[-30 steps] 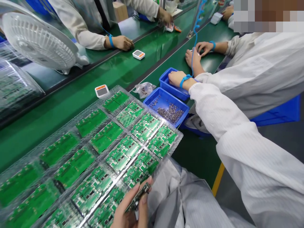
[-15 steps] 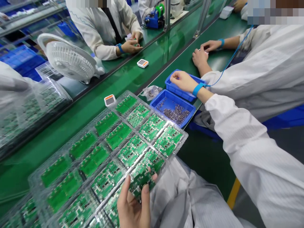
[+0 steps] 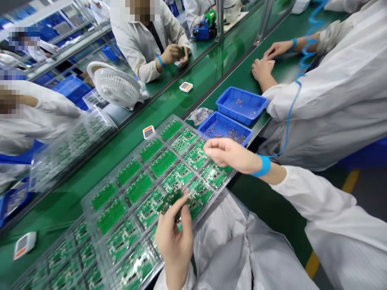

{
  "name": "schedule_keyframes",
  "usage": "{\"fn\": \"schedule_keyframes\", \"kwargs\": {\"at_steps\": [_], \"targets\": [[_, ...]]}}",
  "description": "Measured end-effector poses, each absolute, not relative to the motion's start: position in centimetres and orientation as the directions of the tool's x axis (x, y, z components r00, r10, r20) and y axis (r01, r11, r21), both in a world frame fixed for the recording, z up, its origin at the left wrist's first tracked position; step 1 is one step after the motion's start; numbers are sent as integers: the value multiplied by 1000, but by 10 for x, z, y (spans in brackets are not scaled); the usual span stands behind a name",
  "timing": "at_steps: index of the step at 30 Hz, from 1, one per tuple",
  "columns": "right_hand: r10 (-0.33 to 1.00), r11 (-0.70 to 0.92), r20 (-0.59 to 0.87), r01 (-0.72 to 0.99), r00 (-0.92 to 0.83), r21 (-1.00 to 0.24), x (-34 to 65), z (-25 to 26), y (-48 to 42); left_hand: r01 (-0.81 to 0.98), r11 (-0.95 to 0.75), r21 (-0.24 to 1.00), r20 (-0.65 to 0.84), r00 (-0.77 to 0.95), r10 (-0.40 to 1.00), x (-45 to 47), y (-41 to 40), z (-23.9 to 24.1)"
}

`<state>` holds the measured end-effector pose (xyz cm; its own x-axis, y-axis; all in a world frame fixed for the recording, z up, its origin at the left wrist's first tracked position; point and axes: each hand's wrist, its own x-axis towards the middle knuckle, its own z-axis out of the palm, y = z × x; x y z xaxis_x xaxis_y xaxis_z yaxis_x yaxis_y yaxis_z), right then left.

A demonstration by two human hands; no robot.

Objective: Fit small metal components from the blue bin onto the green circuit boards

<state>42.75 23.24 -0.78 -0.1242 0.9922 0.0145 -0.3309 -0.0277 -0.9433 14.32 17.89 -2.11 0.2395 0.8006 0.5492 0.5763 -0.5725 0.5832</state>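
Observation:
My left hand (image 3: 173, 235) pinches a small green circuit board (image 3: 169, 200) between thumb and fingers, held just above the clear plastic tray (image 3: 90, 203) full of green boards. My right hand (image 3: 229, 154), with a blue wrist strap, hovers over the tray's right end, fingers closed in a pinch; what it holds, if anything, is too small to make out. Behind it stand two blue bins: the nearer blue bin (image 3: 211, 123) with small metal parts, the farther blue bin (image 3: 256, 102) almost bare.
A green conveyor belt (image 3: 193, 72) carries small white-and-orange devices (image 3: 186, 86). A white fan (image 3: 116, 86) stands across the belt. Co-workers in white coats sit opposite and at my right, one's hands (image 3: 263, 68) on the bench. A small plastic bag (image 3: 199, 114) lies by the bins.
My right hand left the far blue bin and came back over the tray's right end. My left hand lifted the board higher. The view shifted, showing more of the tray.

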Motion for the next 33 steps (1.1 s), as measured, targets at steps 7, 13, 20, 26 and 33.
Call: {"fn": "schedule_keyframes", "kwargs": {"at_steps": [7,13,20,26,33], "targets": [[938,-207,-44,-455,-344,-866,353,-13,178,605,-725,328,731,323,601,155,184,-9],[896,-370,-121,-568,-426,-735,334,-23,159,525,-763,376,741,324,588,142,174,-19],[901,-411,-196,-616,-387,-672,323,-24,150,527,-757,386,754,293,588,140,167,-18],[900,-422,-220,-625,-376,-656,319,-29,145,518,-770,372,713,372,594,132,168,-16],[890,-438,-245,-570,-385,-695,317,-35,144,415,-830,373,641,532,554,117,175,-21]]}}
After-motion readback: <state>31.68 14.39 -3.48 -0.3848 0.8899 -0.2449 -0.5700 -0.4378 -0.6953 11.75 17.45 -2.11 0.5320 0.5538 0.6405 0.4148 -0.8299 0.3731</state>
